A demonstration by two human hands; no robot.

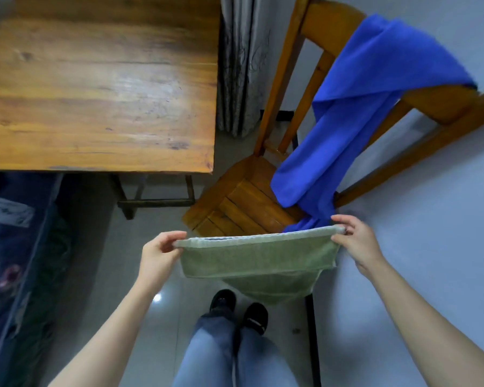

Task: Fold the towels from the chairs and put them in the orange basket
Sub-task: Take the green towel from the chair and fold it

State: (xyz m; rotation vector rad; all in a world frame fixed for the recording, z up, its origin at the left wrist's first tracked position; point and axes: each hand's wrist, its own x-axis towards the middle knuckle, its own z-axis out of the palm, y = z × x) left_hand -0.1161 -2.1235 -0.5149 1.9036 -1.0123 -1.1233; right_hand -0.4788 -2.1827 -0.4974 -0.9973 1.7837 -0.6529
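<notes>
Green towel point(259, 255) stretched left–right, doubled, hanging, corners pinched by hands

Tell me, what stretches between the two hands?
A green towel, its top edge pinched by the left hand and the right hand, in the head view.

So the wooden table point(95, 93) sits up at 10 o'clock, legs on the pale glossy floor point(162, 275) tiles. The wooden chair point(243, 196) is over at 1 o'clock, just beside the table corner, with a blue towel point(375, 88) draped over its backrest and trailing down onto the seat. Down at 6, two dark shoes point(238, 308) stand on the tiles.
</notes>
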